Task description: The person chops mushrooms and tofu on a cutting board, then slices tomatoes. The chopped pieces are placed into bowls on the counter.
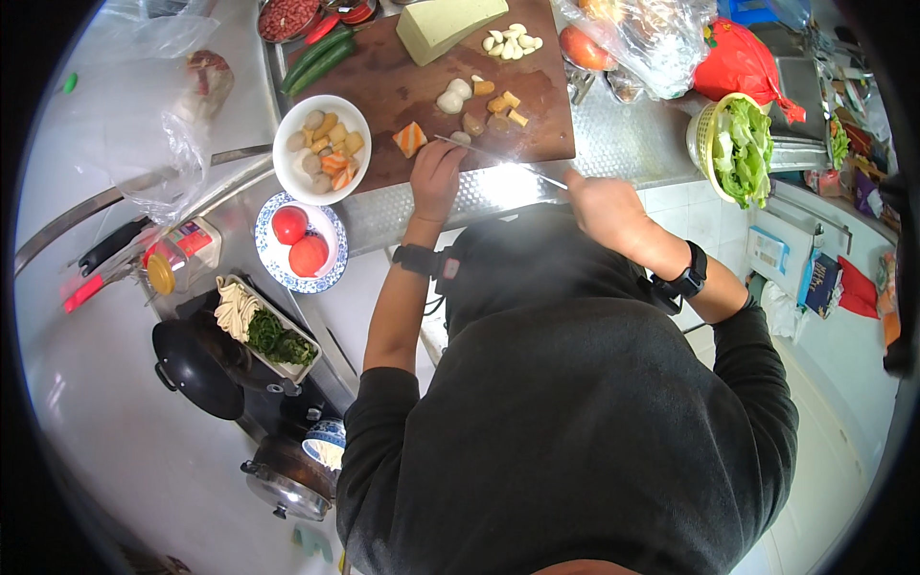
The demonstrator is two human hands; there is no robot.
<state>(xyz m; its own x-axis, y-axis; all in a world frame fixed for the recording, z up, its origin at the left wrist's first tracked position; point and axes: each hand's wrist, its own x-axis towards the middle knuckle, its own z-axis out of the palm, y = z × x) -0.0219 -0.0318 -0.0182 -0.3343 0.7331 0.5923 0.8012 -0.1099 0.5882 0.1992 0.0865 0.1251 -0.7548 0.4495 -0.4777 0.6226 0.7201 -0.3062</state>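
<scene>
One knife [532, 174] — right hand [609, 212] gripping, left hand [437, 178] alongside.

Knife [491, 157] in right hand [610, 213], left hand [436, 180] near its tip at brown board [548, 105].

Head fisheye, facing down over cutting board [398, 96]; probably fairly near.

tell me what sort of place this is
Most likely a kitchen: a brown cutting board bears peeled garlic cloves, the right hand holds a knife over it, and what looks like a black wok sits at the lower left.
</scene>
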